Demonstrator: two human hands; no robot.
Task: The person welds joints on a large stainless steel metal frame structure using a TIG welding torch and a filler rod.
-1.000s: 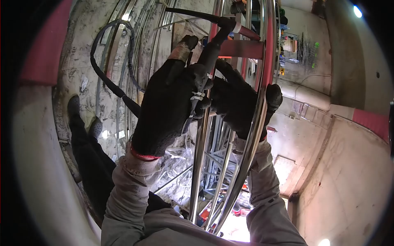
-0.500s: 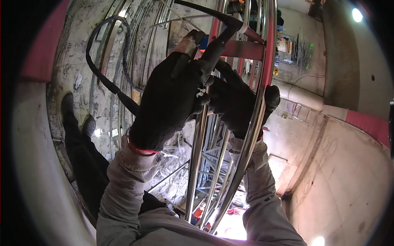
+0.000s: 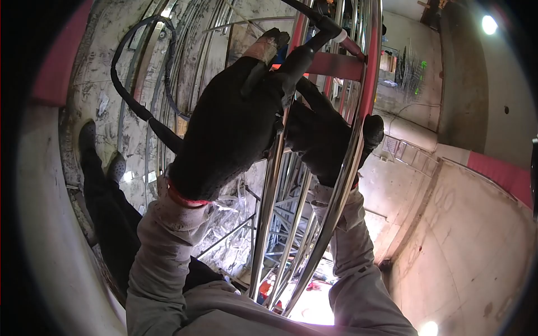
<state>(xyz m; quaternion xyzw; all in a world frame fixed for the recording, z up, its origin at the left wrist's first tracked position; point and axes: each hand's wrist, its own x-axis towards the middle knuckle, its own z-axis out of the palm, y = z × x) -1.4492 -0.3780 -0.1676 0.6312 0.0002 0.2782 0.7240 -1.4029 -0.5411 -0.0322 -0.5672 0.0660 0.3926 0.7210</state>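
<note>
My left hand (image 3: pixel 227 123), in a black glove with a red cuff, is closed around the black handle of a TIG welding torch (image 3: pixel 300 61). The torch head points up and to the right, its pinkish nozzle right by a red crossbar (image 3: pixel 336 66) on the metal frame. From under my left wrist runs the black torch cable (image 3: pixel 131 99). My right hand (image 3: pixel 322 140), gloved the same way, wraps around a shiny metal tube (image 3: pixel 336 210) of that frame, thumb on the right side and fingers on the left. A second tube (image 3: pixel 268 210) passes between my hands.
Long metal bars (image 3: pixel 196 56) lie on the stained floor (image 3: pixel 98 73) at upper left. A person's legs (image 3: pixel 106 190) and grey shoes show at left. Crumpled clear plastic (image 3: pixel 232 235) lies below the frame. On the right stands a pale wall (image 3: pixel 465 235).
My left hand has shifted slightly up with the torch, and the torch head sits a little farther right. My right hand keeps its grip on the tube.
</note>
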